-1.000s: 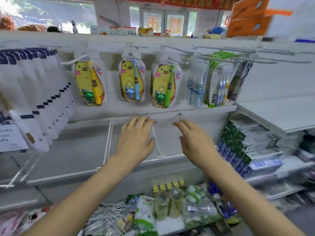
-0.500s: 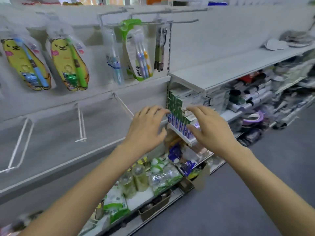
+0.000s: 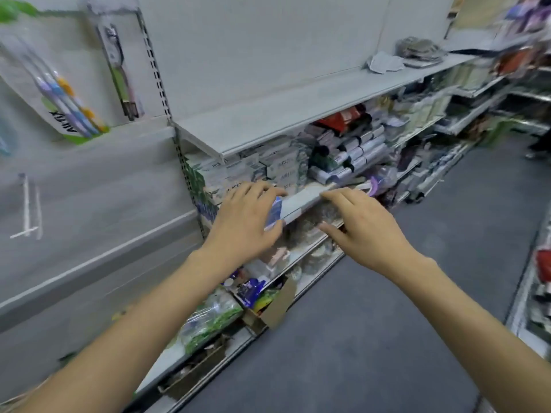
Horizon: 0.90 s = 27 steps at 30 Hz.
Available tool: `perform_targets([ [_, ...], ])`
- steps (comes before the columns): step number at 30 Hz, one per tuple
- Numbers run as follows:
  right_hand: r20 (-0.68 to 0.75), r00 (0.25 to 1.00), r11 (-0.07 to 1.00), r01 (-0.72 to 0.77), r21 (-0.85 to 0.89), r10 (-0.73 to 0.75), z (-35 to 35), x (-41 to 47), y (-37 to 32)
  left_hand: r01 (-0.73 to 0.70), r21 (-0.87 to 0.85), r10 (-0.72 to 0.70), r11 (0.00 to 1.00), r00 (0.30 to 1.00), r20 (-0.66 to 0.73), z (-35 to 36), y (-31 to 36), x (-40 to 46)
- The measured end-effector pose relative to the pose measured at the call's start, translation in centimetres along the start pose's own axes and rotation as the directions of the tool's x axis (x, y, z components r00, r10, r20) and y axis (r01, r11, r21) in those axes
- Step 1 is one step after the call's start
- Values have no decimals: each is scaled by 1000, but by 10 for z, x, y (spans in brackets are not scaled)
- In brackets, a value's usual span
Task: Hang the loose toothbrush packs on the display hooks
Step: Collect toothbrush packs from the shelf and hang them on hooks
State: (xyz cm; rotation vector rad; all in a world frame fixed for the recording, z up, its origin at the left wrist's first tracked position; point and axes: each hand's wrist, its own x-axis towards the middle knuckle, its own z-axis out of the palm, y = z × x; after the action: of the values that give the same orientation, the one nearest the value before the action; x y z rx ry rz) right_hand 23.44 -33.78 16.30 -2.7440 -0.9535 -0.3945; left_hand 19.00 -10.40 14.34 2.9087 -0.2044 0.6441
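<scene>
Both hands empty, away from the hooks

My left hand (image 3: 243, 222) and right hand (image 3: 365, 226) hover released before the grey metal shelf edge (image 3: 301, 201); hung clear-plastic toothbrush packs (image 3: 64, 99) sit far left of it. I could grab toothpaste boxes (image 3: 283, 168) instead.

left hand (image 3: 243, 222): empty, fingers relaxed | right hand (image 3: 365, 225): empty, fingers extended

Your left hand (image 3: 244, 222) and right hand (image 3: 362, 225) reach out with fingers spread and holding nothing, in front of the boxed goods (image 3: 268, 171) on a shelf (image 3: 301, 201). Toothbrush packs (image 3: 64, 105) hang at upper left above a bare hook (image 3: 28, 213).
</scene>
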Motion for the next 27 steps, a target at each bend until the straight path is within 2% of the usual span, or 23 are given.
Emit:
perform_targets([
  [6,24,995,996,-92,-5,92,-1,-2,91,-67,-61,70,996,996,57,50,54,72],
  [14,32,982,982,-188,-2,188,11,28,202,-161,-124,167,979,985,44,126,98,185],
  [27,-13,947,946,-321,-28,321,35,165,415,-310,-170,312,936,950,-10,263,132,434],
])
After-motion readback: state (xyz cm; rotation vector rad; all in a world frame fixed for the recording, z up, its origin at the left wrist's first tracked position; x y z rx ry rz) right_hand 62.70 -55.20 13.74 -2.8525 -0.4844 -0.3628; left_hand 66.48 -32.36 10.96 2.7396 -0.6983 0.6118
